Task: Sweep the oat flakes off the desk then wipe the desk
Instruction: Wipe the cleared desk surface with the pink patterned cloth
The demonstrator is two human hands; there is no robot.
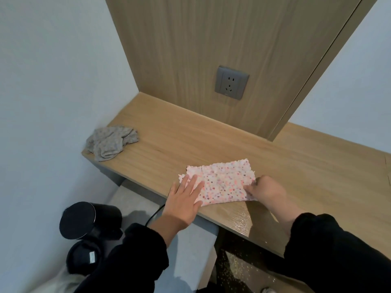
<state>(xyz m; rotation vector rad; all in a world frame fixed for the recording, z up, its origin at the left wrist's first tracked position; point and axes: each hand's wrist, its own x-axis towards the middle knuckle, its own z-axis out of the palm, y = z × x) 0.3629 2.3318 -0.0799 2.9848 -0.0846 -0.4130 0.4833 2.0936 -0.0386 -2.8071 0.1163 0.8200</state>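
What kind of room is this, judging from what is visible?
Probably a bedroom or dormitory corner: a built-in wooden desk against white walls, a wood panel behind it with a power socket, and a spotted cloth on the desk.

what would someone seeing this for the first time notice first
The pink speckled cloth near the front edge of the desk stands out most: the left hand presses flat on its left end, the right hand pinches its right corner. A crumpled grey rag lies at the desk's left end, and oat flakes dot the floor below.
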